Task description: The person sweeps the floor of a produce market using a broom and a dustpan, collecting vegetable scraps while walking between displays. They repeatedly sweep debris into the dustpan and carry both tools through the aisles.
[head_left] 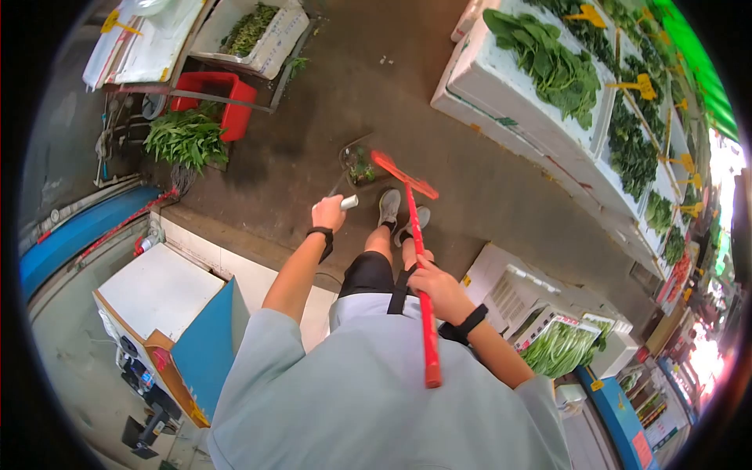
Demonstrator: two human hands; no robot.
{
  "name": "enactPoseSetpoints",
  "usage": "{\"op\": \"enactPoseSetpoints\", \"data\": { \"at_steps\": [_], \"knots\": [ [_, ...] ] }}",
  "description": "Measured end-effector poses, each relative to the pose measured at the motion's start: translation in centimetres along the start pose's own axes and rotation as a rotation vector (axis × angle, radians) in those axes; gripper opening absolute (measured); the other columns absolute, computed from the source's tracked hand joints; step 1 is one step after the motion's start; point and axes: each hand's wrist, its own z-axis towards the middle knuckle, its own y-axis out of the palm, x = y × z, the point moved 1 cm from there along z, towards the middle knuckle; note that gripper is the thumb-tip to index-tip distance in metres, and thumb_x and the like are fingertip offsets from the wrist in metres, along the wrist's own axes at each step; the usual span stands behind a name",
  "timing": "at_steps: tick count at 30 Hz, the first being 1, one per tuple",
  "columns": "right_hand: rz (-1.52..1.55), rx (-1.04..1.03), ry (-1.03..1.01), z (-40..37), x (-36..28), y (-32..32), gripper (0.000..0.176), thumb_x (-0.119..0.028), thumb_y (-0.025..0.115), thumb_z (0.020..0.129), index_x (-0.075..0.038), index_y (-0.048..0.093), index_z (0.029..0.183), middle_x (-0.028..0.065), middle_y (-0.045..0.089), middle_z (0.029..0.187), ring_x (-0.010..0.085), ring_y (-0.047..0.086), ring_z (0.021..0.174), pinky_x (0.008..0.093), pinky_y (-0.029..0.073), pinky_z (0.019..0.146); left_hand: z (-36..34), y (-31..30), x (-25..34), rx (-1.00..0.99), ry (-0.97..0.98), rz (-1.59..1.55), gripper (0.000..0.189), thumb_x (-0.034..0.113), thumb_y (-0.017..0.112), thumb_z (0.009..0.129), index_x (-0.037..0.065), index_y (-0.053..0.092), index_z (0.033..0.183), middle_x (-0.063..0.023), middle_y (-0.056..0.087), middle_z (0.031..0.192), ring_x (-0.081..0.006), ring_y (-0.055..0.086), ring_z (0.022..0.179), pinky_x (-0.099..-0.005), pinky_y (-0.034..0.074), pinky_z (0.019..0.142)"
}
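My left hand [329, 213] is closed round the white handle [349, 203] of a long-handled dustpan [370, 185]. The pan rests on the floor in front of my shoes with green leaf scraps [361, 169] in it. In my right hand [440, 290] is a broom with a red stick [415, 227], gripped along its middle, the stick's end reaching back over my shirt. Its red head [403, 174] is beside the dustpan, just right of the scraps.
White foam boxes of leafy greens [548, 63] with yellow tags line the right. A red crate [236, 110] and bunched greens [186, 139] stand at the left. A white-topped cabinet [160, 290] is near my left elbow, packed vegetables [562, 348] near my right.
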Motion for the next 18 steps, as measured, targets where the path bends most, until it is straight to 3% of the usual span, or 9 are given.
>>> {"op": "enactPoseSetpoints", "data": {
  "at_steps": [1, 3, 5, 9, 18],
  "knots": [
    [0.063, -0.004, 0.051, -0.3, -0.1, -0.8, 0.011, -0.005, 0.065, 0.072, -0.004, 0.056, 0.077, 0.011, 0.058, 0.083, 0.035, 0.06, 0.101, 0.0414, 0.052, 0.091, -1.3, -0.7, -0.4, -0.003, -0.028, -0.037, 0.009, 0.018, 0.067, 0.079, 0.012, 0.064, 0.085, -0.0157, 0.068, 0.082, -0.0393, 0.067, 0.083, -0.05, 0.053, 0.074],
    [0.123, 0.209, -0.002, -0.7, -1.2, -2.5, 0.011, 0.002, 0.058, 0.069, -0.001, 0.058, 0.08, 0.0119, 0.06, 0.075, 0.0384, 0.062, 0.079, 0.0436, 0.045, 0.108, -3.8, -1.4, -1.4, 0.01, -0.089, -0.072, 0.011, 0.019, 0.068, 0.08, 0.013, 0.065, 0.089, -0.0176, 0.068, 0.085, -0.0391, 0.066, 0.087, -0.0502, 0.053, 0.076],
    [0.115, 0.297, -0.002, -0.7, -2.6, -3.9, 0.015, 0.013, 0.049, 0.063, 0.0, 0.052, 0.068, 0.0132, 0.066, 0.074, 0.0332, 0.066, 0.075, 0.0474, 0.041, 0.111, -5.9, -1.7, -2.6, 0.035, -0.154, -0.12, 0.012, 0.019, 0.067, 0.081, 0.014, 0.066, 0.091, -0.0177, 0.069, 0.087, -0.0398, 0.066, 0.088, -0.0505, 0.054, 0.077],
    [0.123, 0.319, 0.034, -0.9, -4.5, -6.0, 0.015, 0.014, 0.049, 0.065, 0.0, 0.054, 0.067, 0.0125, 0.069, 0.075, 0.027, 0.069, 0.076, 0.046, 0.041, 0.112, -9.5, -1.8, -4.4, 0.096, -0.273, -0.263, 0.016, 0.02, 0.067, 0.082, 0.017, 0.068, 0.097, -0.0168, 0.069, 0.092, -0.0408, 0.066, 0.091, -0.0511, 0.053, 0.078],
    [0.12, 0.418, -0.062, 0.6, -5.2, -9.8, 0.013, 0.013, 0.048, 0.064, 0.0, 0.051, 0.065, 0.0138, 0.068, 0.074, 0.0239, 0.069, 0.081, 0.0467, 0.041, 0.111, -14.1, -2.6, -6.9, 0.204, -0.535, -0.501, 0.014, 0.021, 0.065, 0.08, 0.017, 0.071, 0.092, -0.0168, 0.07, 0.09, -0.0396, 0.066, 0.09, -0.0485, 0.052, 0.076]
  ]
}}
